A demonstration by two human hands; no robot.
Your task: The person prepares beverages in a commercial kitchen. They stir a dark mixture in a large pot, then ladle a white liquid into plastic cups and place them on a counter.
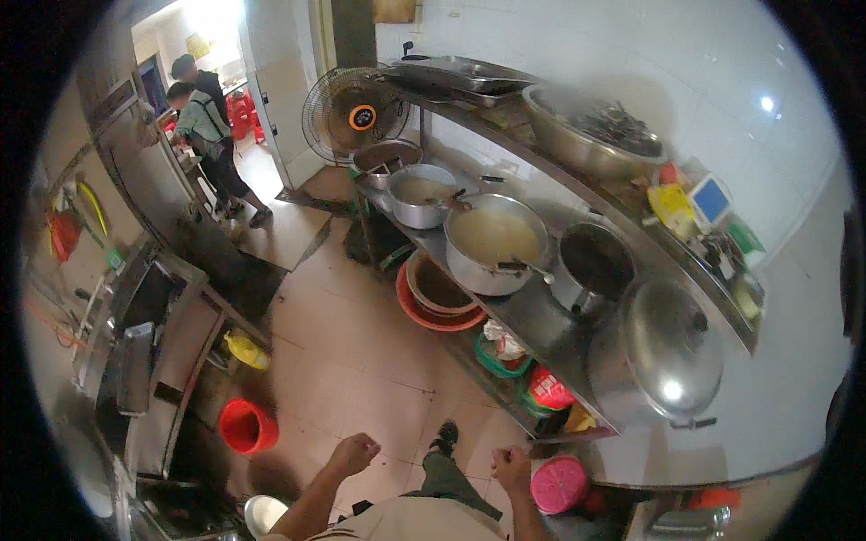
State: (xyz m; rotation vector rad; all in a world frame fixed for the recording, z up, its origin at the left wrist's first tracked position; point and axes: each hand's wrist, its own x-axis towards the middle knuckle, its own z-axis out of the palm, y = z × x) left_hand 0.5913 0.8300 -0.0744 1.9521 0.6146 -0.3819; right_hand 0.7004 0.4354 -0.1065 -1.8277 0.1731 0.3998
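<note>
My left hand (355,454) is held in front of my body above the tiled floor, its fingers curled in and no object visible in it. Lower right, my right hand (512,468) is also curled, with nothing seen in it, near a pink plastic stool or lid (559,484). To the right runs a steel shelf table (517,316). On it stand a large pot of pale liquid (497,233), a smaller pot of pale liquid (423,193), a dark-looking pot (595,260) and a big lidded pot (666,351). Utensils rest across some pots.
A red bucket (249,426) stands on the floor at left, beside a steel counter (179,351). Red and steel basins (440,320) sit under the shelf table. An upper shelf holds a wide metal basin (595,145). A fan (331,115) and two people (206,128) are by the doorway.
</note>
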